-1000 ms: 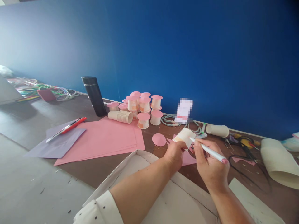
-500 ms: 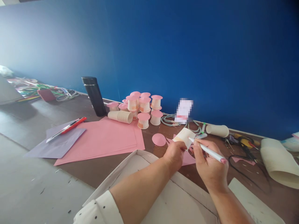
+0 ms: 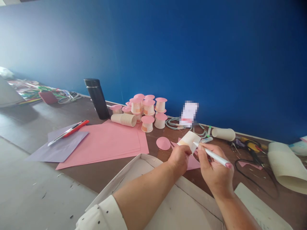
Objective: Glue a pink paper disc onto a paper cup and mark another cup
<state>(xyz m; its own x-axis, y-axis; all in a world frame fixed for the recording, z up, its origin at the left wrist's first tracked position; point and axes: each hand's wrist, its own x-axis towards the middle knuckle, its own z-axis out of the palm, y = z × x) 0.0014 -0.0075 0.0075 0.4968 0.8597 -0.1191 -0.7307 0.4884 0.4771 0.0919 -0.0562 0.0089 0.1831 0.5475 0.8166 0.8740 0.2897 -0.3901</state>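
Note:
A small white paper cup (image 3: 189,139) lies tilted in my left hand (image 3: 179,158), whose fingers are closed round its lower end. My right hand (image 3: 216,169) grips a white pen (image 3: 216,156) with a pink end, and the pen's tip is at the cup's side. Just left of my left hand a pink paper disc (image 3: 163,143) lies on the brown table. Pink paper scraps (image 3: 193,163) show under my hands. Farther back stand several small cups (image 3: 160,121) with pink discs on them, some stacked.
A nested cup stack (image 3: 123,119) lies by pink sheets (image 3: 107,140). A red cutter (image 3: 75,128) rests on purple paper (image 3: 72,148). Behind stands a black bottle (image 3: 97,99). At the right are cables (image 3: 251,182) and larger cups (image 3: 285,166). A white tray-like box (image 3: 144,182) lies under my forearms.
The pen and my right hand have shifted very slightly to the left. My left hand and the cup look unmoved.

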